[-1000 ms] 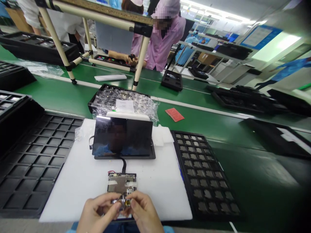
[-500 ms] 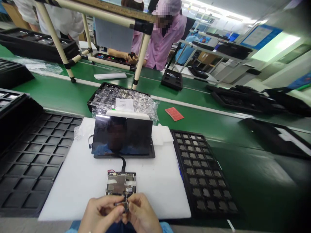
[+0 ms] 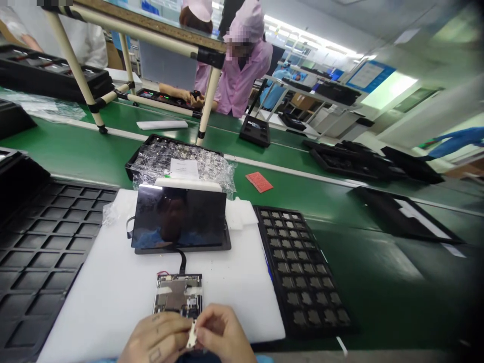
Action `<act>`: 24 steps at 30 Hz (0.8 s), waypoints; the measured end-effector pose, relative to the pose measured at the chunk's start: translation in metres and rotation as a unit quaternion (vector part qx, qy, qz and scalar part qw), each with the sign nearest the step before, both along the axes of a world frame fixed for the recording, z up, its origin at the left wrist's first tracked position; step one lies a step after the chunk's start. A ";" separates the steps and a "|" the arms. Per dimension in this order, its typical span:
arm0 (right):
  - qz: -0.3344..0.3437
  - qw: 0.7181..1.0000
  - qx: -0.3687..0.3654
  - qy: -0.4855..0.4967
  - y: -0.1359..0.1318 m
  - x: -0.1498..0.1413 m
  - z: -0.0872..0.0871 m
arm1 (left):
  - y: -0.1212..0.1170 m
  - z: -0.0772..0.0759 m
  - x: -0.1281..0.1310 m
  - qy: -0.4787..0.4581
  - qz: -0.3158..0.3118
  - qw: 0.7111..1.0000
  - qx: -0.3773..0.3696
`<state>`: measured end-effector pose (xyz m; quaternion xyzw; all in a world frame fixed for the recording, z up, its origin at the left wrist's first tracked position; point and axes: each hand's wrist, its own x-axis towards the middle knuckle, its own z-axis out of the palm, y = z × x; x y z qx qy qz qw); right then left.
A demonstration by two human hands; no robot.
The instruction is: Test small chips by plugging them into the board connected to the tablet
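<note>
A small pale plate with dark spots is held between my two hands at the near edge of the white foam mat. My right hand pinches it between thumb and fingers. Curled in from the other side, my left hand grips it too, its thumb hidden. Just beyond my fingers lies an open device board with pale tape strips. A black flat cable runs from it to a dark display propped upright.
A black tray of small metal parts lies right of the mat, a black compartment tray left. Behind the display is a plastic-wrapped tray; a red card lies nearby. Across the green bench, a person in pink works beside a tube frame.
The small piece has been turned, so its pale face now shows. My left hand has rolled over, with the backs of its fingers toward me. The view has shifted slightly.
</note>
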<state>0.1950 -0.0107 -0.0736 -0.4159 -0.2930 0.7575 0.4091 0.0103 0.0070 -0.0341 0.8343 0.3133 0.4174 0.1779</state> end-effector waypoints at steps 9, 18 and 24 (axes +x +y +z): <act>-0.211 0.896 0.184 -0.344 0.026 0.016 -0.004 | 0.019 -0.030 -0.001 0.091 0.057 0.994 0.003; -0.219 0.815 0.283 -0.456 0.034 0.005 -0.002 | 0.029 -0.043 0.009 0.125 0.096 0.987 -0.003; -0.224 0.803 0.303 -0.462 0.035 0.004 -0.001 | 0.028 -0.048 0.008 0.120 0.095 0.988 -0.003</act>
